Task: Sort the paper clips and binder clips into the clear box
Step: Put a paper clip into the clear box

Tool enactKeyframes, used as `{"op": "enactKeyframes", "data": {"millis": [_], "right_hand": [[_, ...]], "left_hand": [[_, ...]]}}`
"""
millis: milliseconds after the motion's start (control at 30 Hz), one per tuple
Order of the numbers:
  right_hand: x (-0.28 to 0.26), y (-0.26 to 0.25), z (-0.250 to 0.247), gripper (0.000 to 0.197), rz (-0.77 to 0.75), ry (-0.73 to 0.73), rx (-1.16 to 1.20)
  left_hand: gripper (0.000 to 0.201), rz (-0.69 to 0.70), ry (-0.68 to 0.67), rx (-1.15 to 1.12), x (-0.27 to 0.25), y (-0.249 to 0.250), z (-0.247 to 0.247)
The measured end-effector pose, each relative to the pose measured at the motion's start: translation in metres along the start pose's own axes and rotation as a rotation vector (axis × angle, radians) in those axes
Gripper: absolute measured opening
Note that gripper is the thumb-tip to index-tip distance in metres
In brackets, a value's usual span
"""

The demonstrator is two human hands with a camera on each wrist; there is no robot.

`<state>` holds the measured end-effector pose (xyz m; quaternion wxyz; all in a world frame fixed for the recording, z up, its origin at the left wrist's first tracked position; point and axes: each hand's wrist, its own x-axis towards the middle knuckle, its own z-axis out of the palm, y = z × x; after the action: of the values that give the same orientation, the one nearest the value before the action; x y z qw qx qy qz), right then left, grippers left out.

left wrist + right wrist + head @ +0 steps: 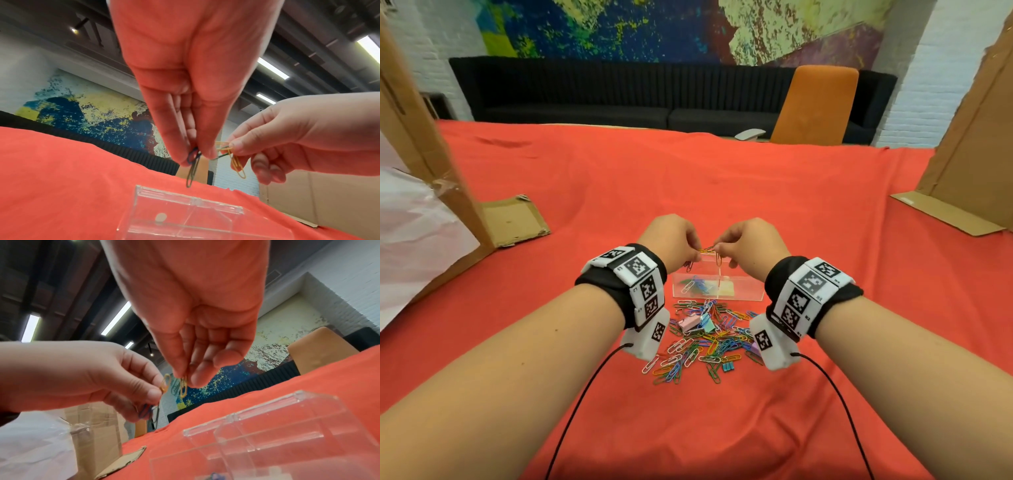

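Above box: both hands (pixel 709 245) bunched over the clear box (pixel 717 284), linked clips dangling between; little gap.
Near side: loose clip pile (pixel 705 337) between the wrists, lower centre.
Far cloth: bare red cloth (pixel 688 178) across mid-frame, open passage.
Left edge: cardboard box (pixel 424 164) standing, flat cardboard scrap (pixel 513 219) beside.
Right edge: cardboard panel (pixel 976 144) upright.

head looks down, wrists upward, sharing hands (pixel 707 245)
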<state>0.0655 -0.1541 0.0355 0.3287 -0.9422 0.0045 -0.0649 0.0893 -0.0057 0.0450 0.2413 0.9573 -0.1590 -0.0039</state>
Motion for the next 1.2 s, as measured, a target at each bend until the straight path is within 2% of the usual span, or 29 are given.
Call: {"op": "enactKeyframes", "data": {"millis": [233, 333, 433, 467, 533, 600, 667, 800, 900, 1033, 1200], "right_hand": [[0.007, 0.005, 0.019, 0.019, 0.012, -0.034, -0.107], [0.005, 0.006, 0.02, 0.022, -0.032, -0.064, -0.106], [-0.002, 0.004, 0.015, 0.017, -0.086, -0.071, -0.077], [-0.007, 0.003, 0.013, 0.015, -0.105, -0.123, -0.081], [-0.018, 0.0, 0.009, 0.014, -0.15, -0.323, -0.164], [-0.028, -0.002, 0.012, 0.022, -0.2, -0.534, -0.38], [-0.031, -0.002, 0.021, 0.033, -0.254, -0.574, -0.582], [-0.029, -0.001, 0.036, 0.044, -0.268, -0.612, -0.73], [-0.031, 0.0, 0.039, 0.038, -0.29, -0.633, -0.787], [-0.033, 0.005, 0.036, 0.033, -0.23, -0.579, -0.735], [-0.031, 0.018, 0.029, 0.023, -0.185, -0.529, -0.644]], "left_hand": [[0.013, -0.027, -0.027, 0.034, 0.01, -0.004, 0.015], [0.019, -0.026, -0.023, 0.107, 0.006, -0.004, 0.018], [0.019, -0.01, -0.042, 0.187, -0.004, -0.002, 0.015], [0.018, -0.023, -0.102, 0.209, -0.009, -0.002, 0.015], [0.016, -0.068, -0.294, 0.233, -0.017, -0.005, 0.016], [0.018, -0.098, -0.463, 0.258, -0.025, -0.009, 0.017], [0.029, -0.088, -0.538, 0.348, -0.03, -0.01, 0.018], [0.046, -0.086, -0.599, 0.475, -0.036, -0.01, 0.023], [0.046, -0.093, -0.613, 0.501, -0.038, -0.012, 0.028], [0.044, -0.079, -0.611, 0.507, -0.038, -0.015, 0.032], [0.031, -0.086, -0.481, 0.48, -0.039, -0.024, 0.035]]}}
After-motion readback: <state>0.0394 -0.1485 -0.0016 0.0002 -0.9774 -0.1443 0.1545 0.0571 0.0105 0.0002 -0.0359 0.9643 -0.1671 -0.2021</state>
